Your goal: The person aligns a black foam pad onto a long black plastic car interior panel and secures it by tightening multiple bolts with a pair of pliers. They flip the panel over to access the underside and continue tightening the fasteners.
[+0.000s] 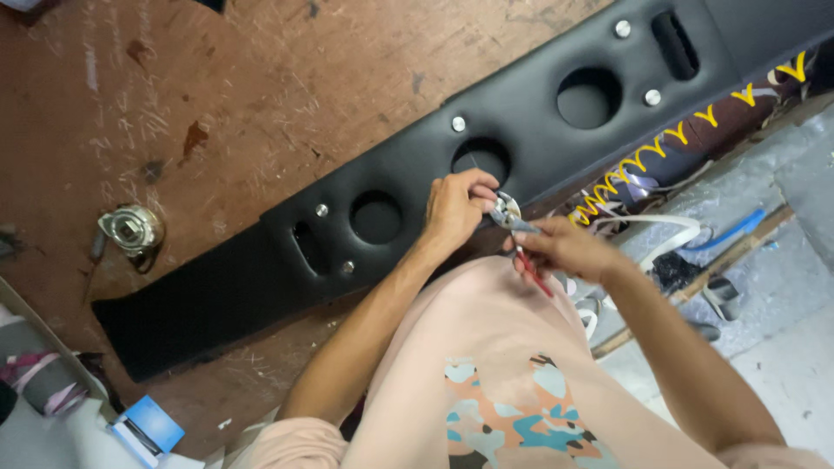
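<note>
Where the long black upholstered panel [261,287] lies slantwise across the worn brown table [174,87], both hands meet at its near edge, just below the middle round hole [480,159].

Left hand [453,208]: grip closed on a small shiny metal fitting [505,208], fingers curled over it against the panel's edge.

Right hand [565,247]: grip clenched on pliers with red handles [532,271]; the metal nose of the pliers touches the fitting, and the red handles stick out below the fist toward the person's pink shirt.

Panel: three round holes, two slots, and several silver studs [459,123] along its length; it runs from near left to far right.

Elsewhere on the table: a round metal part [132,228] at left, well apart from the hands. A blue and white box [149,427] sits at the near left corner. Right of the table, yellow zigzag lacing [660,148] runs under the panel's far end, and white and blue tubing [712,230] lies on the grey floor.
</note>
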